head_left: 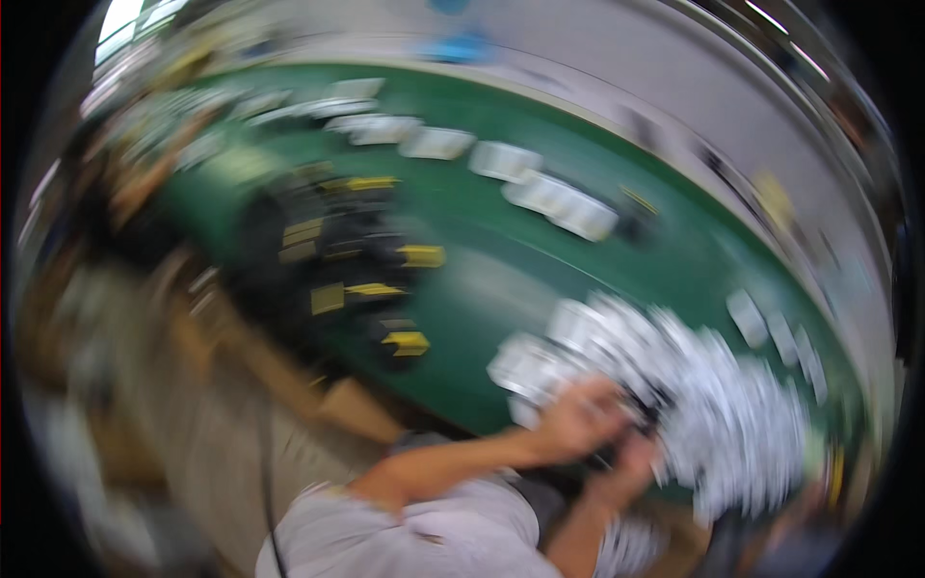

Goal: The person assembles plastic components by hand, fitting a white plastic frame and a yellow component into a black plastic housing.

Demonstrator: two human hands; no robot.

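A dark item (647,403) is at the hands, over the near edge of the white packet heap; blur hides its shape, so I cannot tell which way it points or how its long axis runs. The left hand (582,416) is just beside it on the left, the right hand (634,460) just below; whether either hand's fingers are spread or pinching it, I cannot tell. Around and right of them spreads the heap of white packets (737,414) on the green worktop (482,289). Farther left lie dark pieces with yellow parts (332,255); beyond, a line of white packs (506,161) follows the far side. A co-worker's arm (154,181) reaches in at far left.
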